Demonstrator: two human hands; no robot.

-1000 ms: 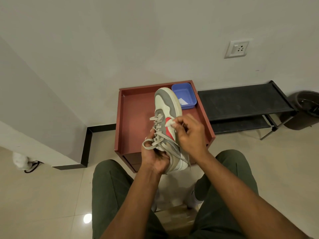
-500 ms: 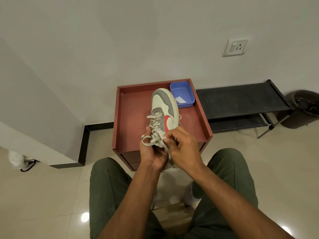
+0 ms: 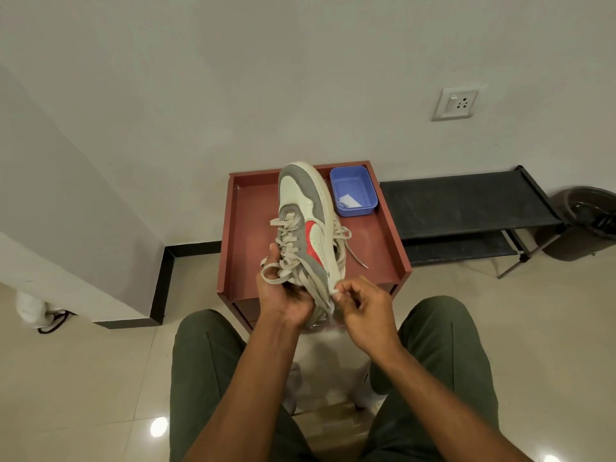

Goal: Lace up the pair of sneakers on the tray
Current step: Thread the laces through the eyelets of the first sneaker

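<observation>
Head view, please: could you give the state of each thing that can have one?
sneaker: held above the tray, toe away, partly laced
lace: end pulled taut
left hand: grips the sneaker's heel end
right hand: pinches the lace
second sneaker: mostly hidden behind the first
blue tub: open, on the tray

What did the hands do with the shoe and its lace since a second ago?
The right hand slid from the middle of the grey-and-white sneaker with the red mark down toward its heel, pulling the flat beige lace with a fingertip pinch. The sneaker's toe tipped up a little. The left hand kept its grip under the sneaker, and the blue plastic tub stayed on the red-brown tray.
</observation>
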